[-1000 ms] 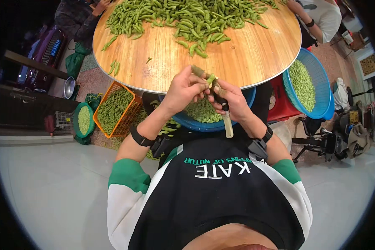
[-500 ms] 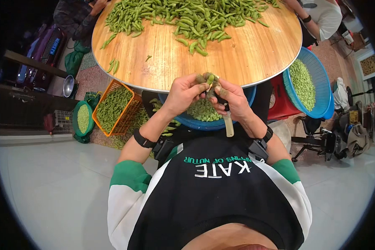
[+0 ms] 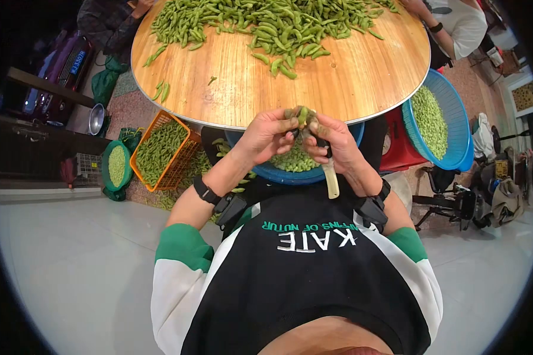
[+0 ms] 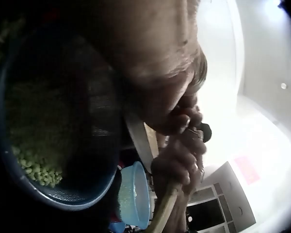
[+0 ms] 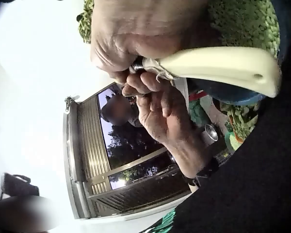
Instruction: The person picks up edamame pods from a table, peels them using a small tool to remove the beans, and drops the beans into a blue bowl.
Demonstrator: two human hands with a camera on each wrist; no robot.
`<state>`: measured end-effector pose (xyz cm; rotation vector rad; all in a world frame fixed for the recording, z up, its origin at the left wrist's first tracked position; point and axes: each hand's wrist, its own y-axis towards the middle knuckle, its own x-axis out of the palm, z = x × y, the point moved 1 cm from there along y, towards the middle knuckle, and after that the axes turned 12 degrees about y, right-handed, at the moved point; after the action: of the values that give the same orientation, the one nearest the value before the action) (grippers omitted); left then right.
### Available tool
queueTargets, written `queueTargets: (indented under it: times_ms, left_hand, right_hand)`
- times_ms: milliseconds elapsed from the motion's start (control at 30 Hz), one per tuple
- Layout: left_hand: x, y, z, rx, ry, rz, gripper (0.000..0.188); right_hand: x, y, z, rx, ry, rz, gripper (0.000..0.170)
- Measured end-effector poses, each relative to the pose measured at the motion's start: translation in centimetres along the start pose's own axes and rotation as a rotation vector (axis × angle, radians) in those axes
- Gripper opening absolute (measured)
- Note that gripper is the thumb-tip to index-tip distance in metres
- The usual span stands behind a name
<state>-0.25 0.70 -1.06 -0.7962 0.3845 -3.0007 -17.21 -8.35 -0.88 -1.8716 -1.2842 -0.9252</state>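
Note:
Over the near edge of the table, the left hand (image 3: 272, 135) pinches a green soybean pod (image 3: 303, 115) between thumb and fingers. Close against it, the right hand (image 3: 339, 144) grips a cream-handled tool (image 3: 330, 180), its handle pointing back toward the body. The right wrist view shows a hole near the end of this handle (image 5: 223, 67) and a bit of metal by the fingers; its working end is hidden in the hand. Fingertips of both hands meet around the pod. Below them sits a blue basin (image 3: 284, 177) of shelled beans (image 3: 293, 158).
A round wooden table (image 3: 231, 94) bears a large heap of pods (image 3: 272, 23). To the left stand an orange crate (image 3: 180, 157) of pods and a green basket (image 3: 107, 168) of beans. A blue basket (image 3: 459, 124) of beans is at the right. Two other people sit across.
The left hand has turned and drawn slightly lower, and its fingers sit tighter by the pod. The right hand and cream handle have shifted slightly right.

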Motion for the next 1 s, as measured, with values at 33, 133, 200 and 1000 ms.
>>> queueTargets:
  times_ms: [33,133,200,1000]
  left_hand:
    - [0.6,-0.1,0.1,-0.016,0.093,0.107,0.006]
    - [2.4,-1.1,0.2,0.726,1.397,0.458,0.007]
    - [2.2,-1.5,0.1,0.790,1.551,0.464,0.009]
    - [3.1,-1.8,0.0,0.636,1.473,0.393,0.014]
  right_hand:
    - [0.0,0.0,0.1,0.006,0.069,0.063,0.023]
    - [1.0,-0.2,-0.1,0.020,0.148,0.111,0.022]
    - [1.4,-0.3,0.2,0.028,0.164,0.111,0.020]
    - [0.2,-0.1,0.4,-0.290,-0.668,0.267,0.017]
